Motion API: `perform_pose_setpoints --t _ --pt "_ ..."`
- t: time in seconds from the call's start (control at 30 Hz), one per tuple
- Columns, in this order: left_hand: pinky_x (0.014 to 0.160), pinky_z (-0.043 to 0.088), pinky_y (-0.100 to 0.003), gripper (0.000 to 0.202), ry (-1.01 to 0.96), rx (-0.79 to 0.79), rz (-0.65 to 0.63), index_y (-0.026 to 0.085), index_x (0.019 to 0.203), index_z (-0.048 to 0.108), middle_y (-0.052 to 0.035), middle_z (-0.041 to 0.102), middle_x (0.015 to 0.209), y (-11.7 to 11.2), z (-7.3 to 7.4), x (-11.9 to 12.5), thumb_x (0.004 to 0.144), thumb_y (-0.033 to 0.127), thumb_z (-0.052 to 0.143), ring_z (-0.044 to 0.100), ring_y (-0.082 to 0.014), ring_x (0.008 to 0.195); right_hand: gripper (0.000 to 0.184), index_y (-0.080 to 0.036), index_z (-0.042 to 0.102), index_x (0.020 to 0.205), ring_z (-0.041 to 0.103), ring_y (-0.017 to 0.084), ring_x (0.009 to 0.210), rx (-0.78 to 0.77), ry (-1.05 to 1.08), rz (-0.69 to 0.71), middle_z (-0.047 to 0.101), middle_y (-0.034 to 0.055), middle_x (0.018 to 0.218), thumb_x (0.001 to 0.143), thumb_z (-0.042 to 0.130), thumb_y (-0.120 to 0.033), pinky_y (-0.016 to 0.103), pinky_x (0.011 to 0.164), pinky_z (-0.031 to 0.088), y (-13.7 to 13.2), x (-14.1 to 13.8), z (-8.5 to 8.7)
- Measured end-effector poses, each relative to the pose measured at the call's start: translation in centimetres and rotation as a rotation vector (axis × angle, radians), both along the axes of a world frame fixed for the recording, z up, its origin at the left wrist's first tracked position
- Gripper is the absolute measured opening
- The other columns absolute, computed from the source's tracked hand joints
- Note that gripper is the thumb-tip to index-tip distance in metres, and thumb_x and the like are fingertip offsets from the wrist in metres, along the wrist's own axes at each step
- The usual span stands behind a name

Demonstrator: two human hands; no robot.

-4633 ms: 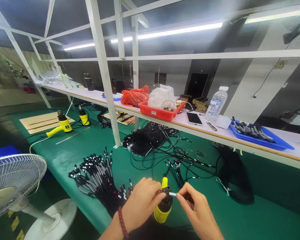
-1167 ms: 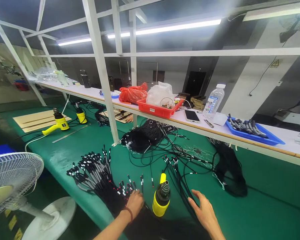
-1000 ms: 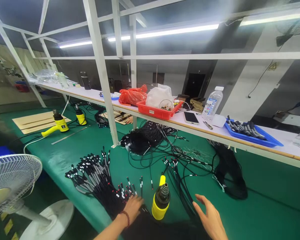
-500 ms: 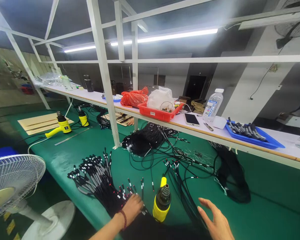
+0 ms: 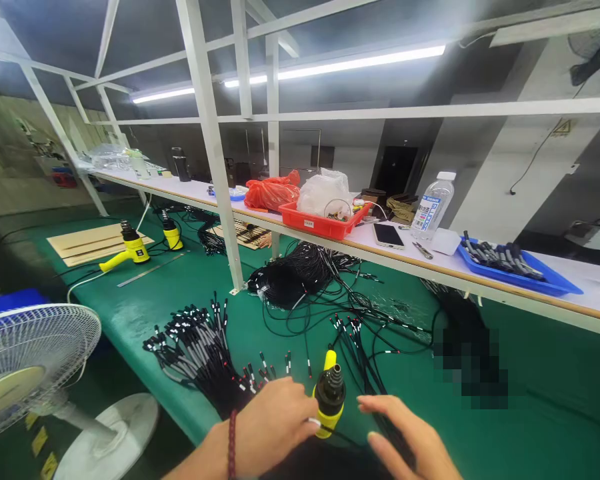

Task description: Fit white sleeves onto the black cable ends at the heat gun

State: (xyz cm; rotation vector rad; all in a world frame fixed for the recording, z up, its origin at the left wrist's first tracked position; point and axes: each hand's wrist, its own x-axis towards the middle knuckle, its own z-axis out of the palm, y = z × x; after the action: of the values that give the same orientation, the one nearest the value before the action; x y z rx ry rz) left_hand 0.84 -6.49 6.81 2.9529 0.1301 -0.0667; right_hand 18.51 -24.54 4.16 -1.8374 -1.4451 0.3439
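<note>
Head view, the only camera. Both hands have closed in on the upright yellow heat gun (image 5: 330, 400) since the last frames. It stands on the green mat (image 5: 105, 313) between them, black nozzle up. Left hand (image 5: 273, 430), beaded bracelet on the wrist, sits just left of the gun, fingers (image 5: 297, 407) loosely curled. We see a small white bit at the fingertips, maybe a cable sleeve; we can't tell if it's pinched. Right hand (image 5: 400, 437) is just right of the gun, fingers extended and slightly spread, over black cable, with no clear contact with the gun. Hands are apart, not pressed together. Left of the left hand, we have a fanned bundle of black cables (image 5: 195, 353) with white and red marked ends, and a few loose short cables (image 5: 273, 370) just ahead of the fingers. Ahead of both hands, a black cable tangle (image 5: 290, 283) runs under the white shelf (image 5: 480, 280). Ahead and right of the right hand, a dark coil (image 5: 470, 363) is pixelated, so we can't resolve it. Far left of the left hand stands a pedestal fan (image 5: 35, 353).
</note>
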Motion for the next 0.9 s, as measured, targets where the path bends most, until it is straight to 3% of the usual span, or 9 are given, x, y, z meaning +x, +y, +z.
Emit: perform_pose_setpoints --t 0.1,0.2,0.3,0.5,0.73,0.9 --pt "0.077 0.044 -0.029 0.011 -0.094 -0.034 -0.011 0.02 0.085 0.056 -0.0004 0.065 0.084 -2.2 1.2 1.1 0.095 0.024 0.051 0.059 -0.0175 0.078 0.026 -0.026 0.062 0.107 0.067 0.019 0.095 -0.057 0.018 0.101 0.072 0.0036 0.105 0.081 0.057 -0.027 0.023 0.084 0.052 1.3 -1.9 0.5" --pt "0.079 0.043 -0.03 0.013 -0.134 -0.076 0.035 0.02 0.083 0.055 0.0001 0.064 0.082 -2.5 1.3 1.6 0.094 0.025 0.053 0.058 -0.0176 0.08 0.01 -0.025 0.058 0.088 0.065 0.015 0.077 -0.136 0.055 0.119 0.07 0.0002 0.084 0.088 0.049 -0.029 0.02 0.072 0.05 1.6 -2.1 0.6" --pt "0.084 0.041 -0.031 0.012 -0.178 -0.131 0.096 0.02 0.086 0.054 0.0001 0.062 0.084 -1.8 0.9 1.4 0.096 0.024 0.049 0.057 -0.0178 0.083 0.025 -0.023 0.05 0.078 0.056 0.013 0.065 -0.176 0.079 0.052 0.06 -0.0022 0.072 0.095 0.037 -0.035 0.019 0.063 0.044 1.5 -1.5 1.0" --pt "0.08 0.04 -0.029 0.019 -0.19 -0.218 0.16 0.021 0.09 0.054 -0.0002 0.06 0.085 -0.7 -0.1 1.3 0.099 0.026 0.038 0.054 -0.0177 0.082 0.029 -0.022 0.045 0.071 0.043 0.013 0.063 -0.179 0.128 0.0 0.049 -0.004 0.068 0.095 0.038 -0.037 0.021 0.058 0.034 2.5 -0.5 1.8" --pt "0.072 0.036 -0.025 0.041 -0.243 -0.405 0.361 0.02 0.069 0.049 0.0024 0.057 0.07 -0.3 -1.2 3.2 0.101 0.033 0.027 0.053 -0.0155 0.074 0.025 -0.022 0.048 0.069 0.043 0.013 0.061 -0.159 0.093 -0.03 0.049 -0.0046 0.064 0.092 0.043 -0.031 0.023 0.056 0.029 4.6 0.4 1.5" --pt "0.072 0.034 -0.026 0.036 -0.267 -0.435 0.447 0.02 0.07 0.051 0.0018 0.058 0.072 0.1 -2.2 4.1 0.098 0.033 0.033 0.052 -0.0162 0.075 0.023 -0.022 0.046 0.07 0.042 0.013 0.056 -0.14 0.145 -0.101 0.045 -0.006 0.059 0.09 0.046 -0.034 0.023 0.052 0.029 5.5 0.9 0.9"
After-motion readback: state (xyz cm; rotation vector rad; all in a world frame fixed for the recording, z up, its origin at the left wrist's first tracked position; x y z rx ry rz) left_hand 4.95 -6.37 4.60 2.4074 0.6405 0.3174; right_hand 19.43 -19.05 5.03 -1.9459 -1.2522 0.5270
